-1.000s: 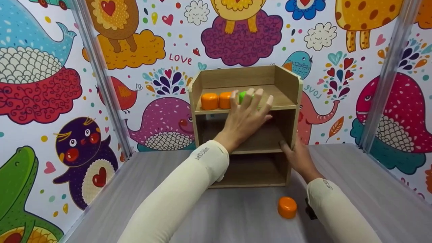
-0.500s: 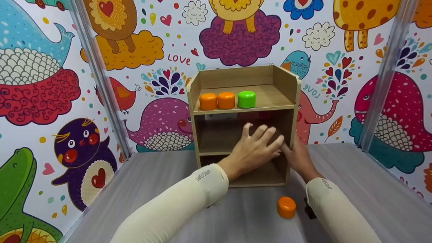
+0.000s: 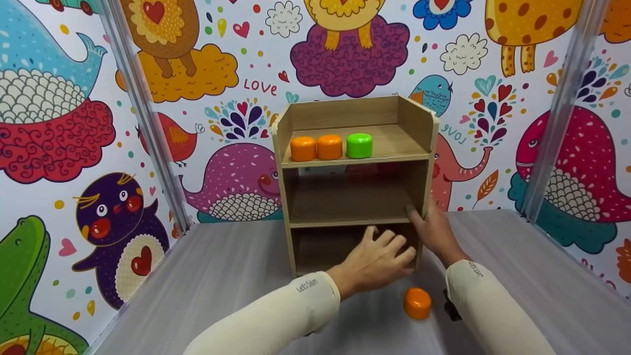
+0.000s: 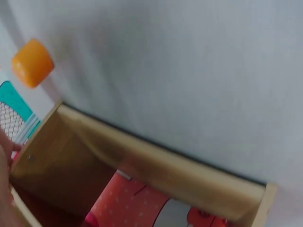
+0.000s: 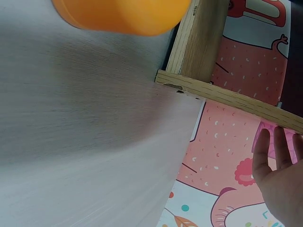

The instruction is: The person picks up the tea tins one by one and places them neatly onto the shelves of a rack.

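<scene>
A small three-level wooden shelf [image 3: 345,116] stands on the grey table. My right hand [image 3: 436,231] holds its right side panel, thumb at the front inner edge and fingers along the outside. Relaxed and holding nothing, my left hand [image 3: 377,259] hovers before the bottom compartment. Close below it, an orange rounded cylinder [image 3: 417,303] rests on the table; it also shows in the left wrist view as an orange shape [image 4: 33,64]. The top level bears two orange cylinders, left [image 3: 302,149] and middle [image 3: 329,147], side by side, and a green cylinder [image 3: 359,145] slightly apart.
A small black object [image 3: 452,306] lies on the table [image 3: 236,276] beside the right sleeve, partly hidden. Walls with cartoon animals enclose the table at back and sides, with a metal post [image 3: 148,113] at the left corner and another post [image 3: 562,113] at the right.
My left hand has left the green cylinder on the top level and come down past the middle compartment toward the orange cylinder on the table. The right hand stays on the shelf's side.
</scene>
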Demonstrator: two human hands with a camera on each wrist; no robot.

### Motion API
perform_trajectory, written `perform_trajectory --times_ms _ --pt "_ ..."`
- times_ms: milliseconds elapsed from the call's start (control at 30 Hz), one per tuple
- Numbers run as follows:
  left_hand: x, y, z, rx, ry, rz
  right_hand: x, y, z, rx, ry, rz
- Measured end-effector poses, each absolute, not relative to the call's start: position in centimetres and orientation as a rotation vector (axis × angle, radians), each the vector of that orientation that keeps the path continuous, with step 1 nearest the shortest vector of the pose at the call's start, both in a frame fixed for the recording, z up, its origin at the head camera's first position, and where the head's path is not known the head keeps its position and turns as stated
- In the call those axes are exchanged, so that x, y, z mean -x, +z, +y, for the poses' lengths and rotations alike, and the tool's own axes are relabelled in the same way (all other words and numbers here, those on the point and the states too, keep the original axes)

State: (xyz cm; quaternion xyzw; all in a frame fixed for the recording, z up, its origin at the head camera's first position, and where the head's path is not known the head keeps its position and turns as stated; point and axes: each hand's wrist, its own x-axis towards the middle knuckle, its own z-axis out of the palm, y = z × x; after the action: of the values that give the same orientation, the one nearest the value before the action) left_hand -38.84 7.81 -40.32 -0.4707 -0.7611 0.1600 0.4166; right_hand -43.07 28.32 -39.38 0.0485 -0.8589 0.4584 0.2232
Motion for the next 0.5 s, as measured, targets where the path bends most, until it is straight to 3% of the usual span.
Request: perform_trajectory --times_ms 500 --pt "37.3 -43.4 10.3 1.405 0.527 -2.405 42.9 -39.3 28.3 -0.118 1.299 -2.402"
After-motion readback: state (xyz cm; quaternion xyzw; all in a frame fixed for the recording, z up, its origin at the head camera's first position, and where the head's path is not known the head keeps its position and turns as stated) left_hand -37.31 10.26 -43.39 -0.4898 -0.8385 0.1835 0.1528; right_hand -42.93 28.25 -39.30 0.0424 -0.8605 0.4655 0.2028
